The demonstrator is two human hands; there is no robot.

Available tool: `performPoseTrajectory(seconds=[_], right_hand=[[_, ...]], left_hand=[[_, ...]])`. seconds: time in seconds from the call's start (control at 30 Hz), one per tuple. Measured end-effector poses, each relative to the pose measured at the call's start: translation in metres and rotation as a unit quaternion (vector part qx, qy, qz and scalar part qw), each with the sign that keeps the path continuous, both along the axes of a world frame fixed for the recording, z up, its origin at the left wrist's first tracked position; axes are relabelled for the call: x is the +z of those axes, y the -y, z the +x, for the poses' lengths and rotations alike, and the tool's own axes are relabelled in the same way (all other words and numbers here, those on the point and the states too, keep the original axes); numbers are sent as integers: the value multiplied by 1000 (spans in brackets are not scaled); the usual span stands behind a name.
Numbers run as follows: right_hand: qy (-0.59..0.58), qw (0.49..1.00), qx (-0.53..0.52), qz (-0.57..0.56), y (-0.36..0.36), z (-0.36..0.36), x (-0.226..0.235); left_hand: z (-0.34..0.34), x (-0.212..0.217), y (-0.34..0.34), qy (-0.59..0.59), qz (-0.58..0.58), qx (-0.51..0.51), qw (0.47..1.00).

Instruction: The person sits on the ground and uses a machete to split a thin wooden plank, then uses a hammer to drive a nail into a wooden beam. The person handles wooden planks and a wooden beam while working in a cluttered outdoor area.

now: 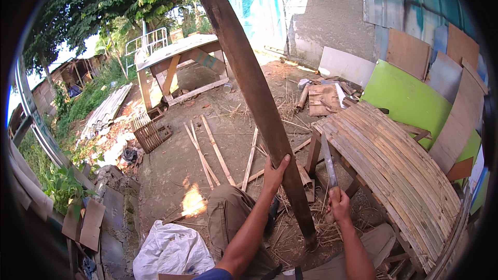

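A dark wooden post (254,85) slants from the top of the view down to the ground between my legs. My left hand (277,172) grips its left edge low down, with the thumb on the near face and the other fingers mostly hidden. To the right of the post, my right hand (339,206) is closed round the handle of a machete (329,163). The blade points up and away, apart from the post. Its tip overlaps the edge of a bamboo-slat bench (394,166) in view; whether they touch, I cannot tell.
Split bamboo strips (218,150) and dry shavings lie on the ground. A wooden crate (147,132) and a table (176,49) stand farther off. A white sack (174,251) lies near my left leg. Green and brown boards (410,93) lean at the right.
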State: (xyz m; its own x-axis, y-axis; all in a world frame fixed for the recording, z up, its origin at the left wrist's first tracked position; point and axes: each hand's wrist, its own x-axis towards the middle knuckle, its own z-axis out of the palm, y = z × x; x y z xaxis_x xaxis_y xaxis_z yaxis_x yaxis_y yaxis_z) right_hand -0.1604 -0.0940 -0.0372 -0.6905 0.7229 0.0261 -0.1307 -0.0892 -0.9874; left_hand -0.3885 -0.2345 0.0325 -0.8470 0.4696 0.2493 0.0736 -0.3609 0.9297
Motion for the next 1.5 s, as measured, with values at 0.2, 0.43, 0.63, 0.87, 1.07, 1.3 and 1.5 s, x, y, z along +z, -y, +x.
performPoseTrajectory(seconds=[0.2,0.43,0.63,0.87,1.07,1.3,1.5], right_hand=[[80,936,-205,276,10,18,50],[341,776,-323,421,-42,133,100],[519,668,-313,432,-63,220,94],[464,610,-469,439,-29,267,74],[189,619,-713,270,143,366,29],[431,493,-756,-9,331,453,-178],[825,390,-390,-123,489,542,-275]], left_hand=[[17,13,3,10,59,-87,994],[56,23,-39,-5,74,-188,979],[100,38,-69,-21,24,-217,976],[212,63,-105,-85,-57,-274,956],[303,67,-115,-165,-49,-292,941],[336,55,-118,-218,-120,-315,916],[366,41,-144,-272,-85,-360,889]])
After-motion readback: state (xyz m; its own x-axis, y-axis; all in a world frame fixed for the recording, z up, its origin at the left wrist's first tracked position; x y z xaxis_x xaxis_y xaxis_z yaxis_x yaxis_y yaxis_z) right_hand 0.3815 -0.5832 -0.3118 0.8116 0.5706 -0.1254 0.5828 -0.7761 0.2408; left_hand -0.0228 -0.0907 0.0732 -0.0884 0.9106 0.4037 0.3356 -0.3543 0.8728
